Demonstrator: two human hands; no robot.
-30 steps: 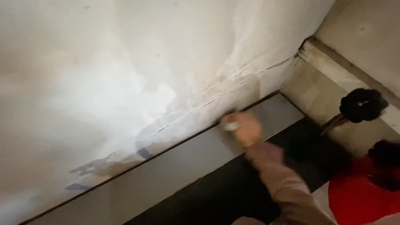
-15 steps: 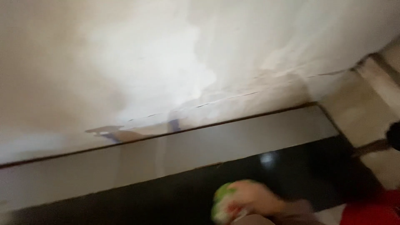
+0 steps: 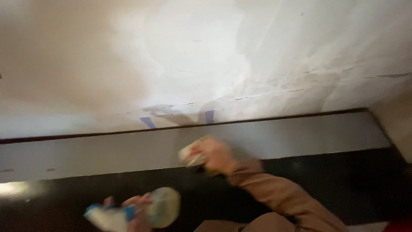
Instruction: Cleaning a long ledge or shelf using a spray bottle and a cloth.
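Head view: my right hand (image 3: 212, 155) sits just below centre, closed around a small sponge or scrub pad (image 3: 192, 154) with green and pale sides and a red spot; the blur keeps me from telling more. It is pressed against the grey skirting strip (image 3: 300, 137), just under the dark seam where the white wall (image 3: 193, 56) begins. Two bits of blue tape (image 3: 148, 122) show on the wall at about 11 o'clock from that hand. I judge the pad soft and light, squashy under the fingers and likely slick if wet, best pinched across its short sides with the flat face to the strip.

My left hand (image 3: 128, 210) is at 7 o'clock in the frame, fingers wrapped around a pale bottle with a blue part (image 3: 111, 215), its rounded end toward 3 o'clock. It looks like light plastic, stiff enough to grip round its body. Behind both hands runs the dark floor (image 3: 64, 197)
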